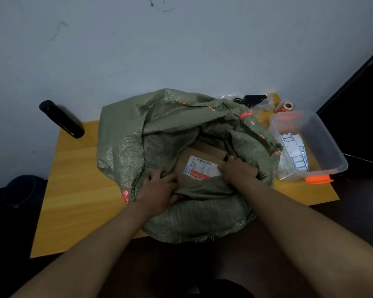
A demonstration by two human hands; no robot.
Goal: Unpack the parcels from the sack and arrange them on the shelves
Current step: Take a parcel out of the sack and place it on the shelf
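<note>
Two bare arms reach forward over a yellow wooden table (73,190) set against a pale wall, and we go across it from the left. Far left, a dark bottle (61,119) stands at the table's back corner, and lower down, off the table's edge, we make out a dark rounded thing too dim to name. In the middle sits a big green woven sack (138,130), its mouth slumped open towards us. Our left hand (158,190) lies on the sack's near left rim with fingers curled into the fabric, gripping a fold of it. Inside the opening lies a brown cardboard parcel (194,151) with a white shipping label (199,167) on top. Our right hand (238,172) is down in the sack, fingers bent over the parcel's right edge and holding it, covering a corner of the label. Right of the sack stands a clear plastic box (325,136) with orange clips, holding sheets of blue-edged stickers (296,155). Behind it are a red roll of tape (285,106), a crumpled clear bag and a black charger (254,98)
</note>
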